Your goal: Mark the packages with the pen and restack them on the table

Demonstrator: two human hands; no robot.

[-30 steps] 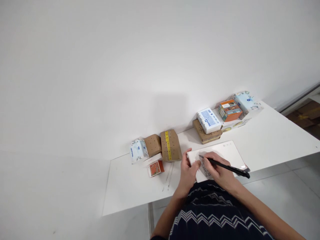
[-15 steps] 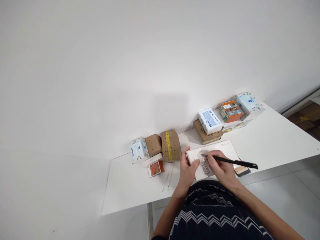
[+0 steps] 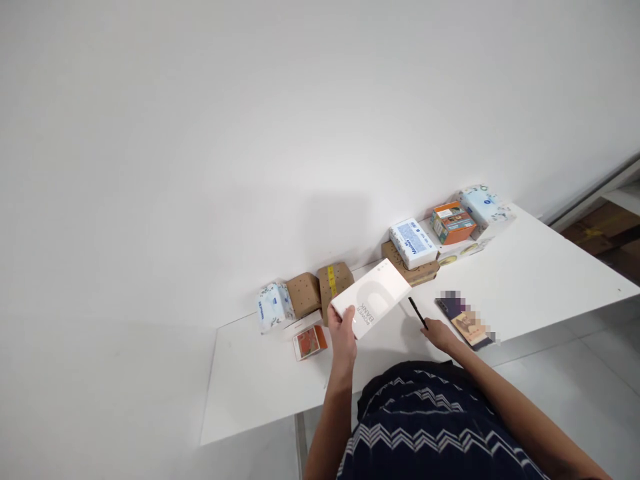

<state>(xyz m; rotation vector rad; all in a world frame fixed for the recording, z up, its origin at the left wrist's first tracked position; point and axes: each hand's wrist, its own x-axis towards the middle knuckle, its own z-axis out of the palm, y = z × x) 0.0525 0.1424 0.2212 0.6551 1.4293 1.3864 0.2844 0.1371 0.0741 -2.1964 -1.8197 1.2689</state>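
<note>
A flat white power bank box (image 3: pixel 383 293), with grey lettering on its face, is gripped at its left end by my left hand (image 3: pixel 344 333). The box is tilted above the table and partly covers a brown carton with yellow tape (image 3: pixel 331 280). To its right, my right hand (image 3: pixel 440 335) is closed on the lower end of a black pen (image 3: pixel 417 313), whose other end points up toward the box. A phone-like item with a picture on it (image 3: pixel 466 321) lies just right of my right hand, partly blurred out.
Along the wall on the white table (image 3: pixel 260 393) stand a blue-white pack (image 3: pixel 275 307), a brown carton (image 3: pixel 303 295), an orange-white box (image 3: pixel 309 342), a white pack (image 3: pixel 413 242) on a flat carton (image 3: pixel 423 273), an orange box (image 3: pixel 453 223) and a floral pack (image 3: pixel 485 205).
My left hand has lifted the box and carried it to the left. My right hand has come away from the box with the pen, lower down. The phone-like item is now uncovered.
</note>
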